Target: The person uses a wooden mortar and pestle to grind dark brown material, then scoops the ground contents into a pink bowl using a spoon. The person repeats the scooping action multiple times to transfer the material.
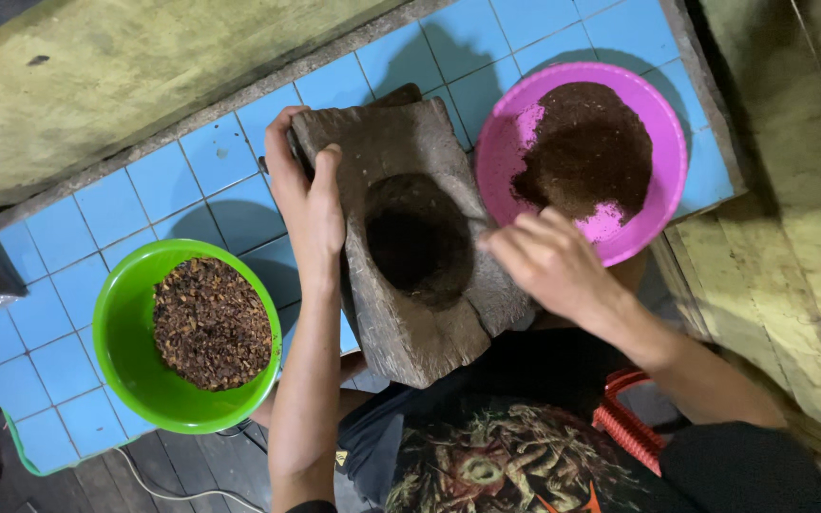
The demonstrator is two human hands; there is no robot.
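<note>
We brace a dark wooden mortar block on a blue-tiled ledge, its long axis running from our lap up and away toward the far edge of the tiles, tilted slightly leftward. Nearest us, the block's blunt lower end overhangs the ledge above our knees. Our left hand lies along the block's left flank, fingers curled over its far corner and the thumb pressed flat on its top face, a firm clasp on the wood. Our right hand sits at the block's right edge, just beside the oval hollow; the fingers are loosely bent and bunched, and we cannot tell whether they pinch anything. Of the two, the right hand is the nearer to the hollow, which lies just to its left. The block looks rough-hewn, weathered and grey-brown, the hollow deep, shadowed and dusted dark. Left of the block a green bowl holds coarse brown flakes. Beyond the block's right side, a pink bowl holds fine dark powder.
</note>
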